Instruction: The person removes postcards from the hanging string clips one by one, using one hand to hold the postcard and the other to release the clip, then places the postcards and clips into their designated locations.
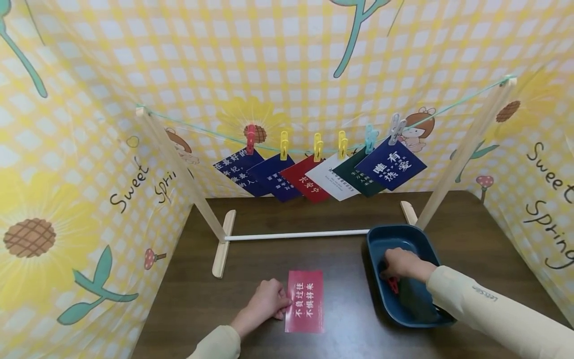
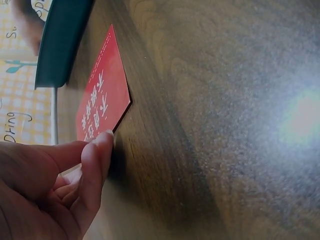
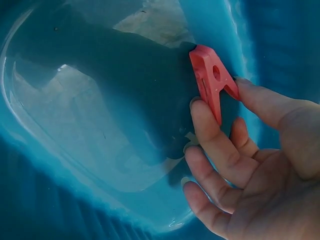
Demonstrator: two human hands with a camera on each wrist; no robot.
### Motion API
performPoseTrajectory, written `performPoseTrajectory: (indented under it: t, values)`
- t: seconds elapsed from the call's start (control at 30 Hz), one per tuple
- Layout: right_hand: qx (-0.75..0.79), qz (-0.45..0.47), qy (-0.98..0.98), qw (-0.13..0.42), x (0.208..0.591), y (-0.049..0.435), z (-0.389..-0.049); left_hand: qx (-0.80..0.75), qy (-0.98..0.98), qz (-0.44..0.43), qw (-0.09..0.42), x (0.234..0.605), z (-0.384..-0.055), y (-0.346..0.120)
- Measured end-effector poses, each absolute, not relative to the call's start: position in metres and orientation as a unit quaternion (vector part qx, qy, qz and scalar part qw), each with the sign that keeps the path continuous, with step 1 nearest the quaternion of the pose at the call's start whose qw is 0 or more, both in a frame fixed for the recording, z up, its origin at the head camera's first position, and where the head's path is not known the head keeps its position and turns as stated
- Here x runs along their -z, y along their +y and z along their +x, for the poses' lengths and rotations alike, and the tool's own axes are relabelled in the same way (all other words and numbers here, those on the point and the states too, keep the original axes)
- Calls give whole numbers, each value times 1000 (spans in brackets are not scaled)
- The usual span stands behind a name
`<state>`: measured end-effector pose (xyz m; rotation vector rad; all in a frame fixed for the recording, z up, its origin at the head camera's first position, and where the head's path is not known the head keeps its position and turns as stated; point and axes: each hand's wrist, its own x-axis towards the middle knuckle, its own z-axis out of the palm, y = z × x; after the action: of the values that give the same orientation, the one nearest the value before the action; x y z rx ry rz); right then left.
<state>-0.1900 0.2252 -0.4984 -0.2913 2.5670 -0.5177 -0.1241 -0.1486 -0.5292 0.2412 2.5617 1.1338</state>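
Observation:
A red card [image 1: 309, 301] with white writing lies on the table, with its left edge pinched between the thumb and fingers of my left hand [image 1: 267, 299]. In the left wrist view, that card [image 2: 107, 82] slants away from the fingertips. My right hand [image 1: 405, 264] reaches into a dark blue plastic basin [image 1: 403, 234]. There it pinches a red clothespin [image 3: 215, 75] by its two handle ends, between thumb and index finger. The clothespin's jaw end points away from the palm, and the other fingers are loosely curled.
Behind the hands, a green string [image 1: 197, 127] runs between two wooden posts [image 1: 179, 172]. Several cards hang from it by coloured clothespins, with a blue card [image 1: 391, 164] at the right end. A white rod [image 1: 296, 235] joins the stand's feet low across the table [image 1: 197, 299].

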Motion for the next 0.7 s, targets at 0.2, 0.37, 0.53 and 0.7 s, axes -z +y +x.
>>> performPoseTrajectory:
  t: [0.2,0.37,0.53,0.7]
  values:
    - [193,-106,942,253,500,224,-186,-406,894,87,168,531,-120,-151]
    - [185,-106,945,247,499,225,-188,-397,897,103,163,532,-124,-150]
    - [184,-108,945,248,499,226,-190,-391,898,95,177,533,-126,-149]
    - [184,-107,945,249,501,225,-190,-399,895,86,177,535,-124,-150]
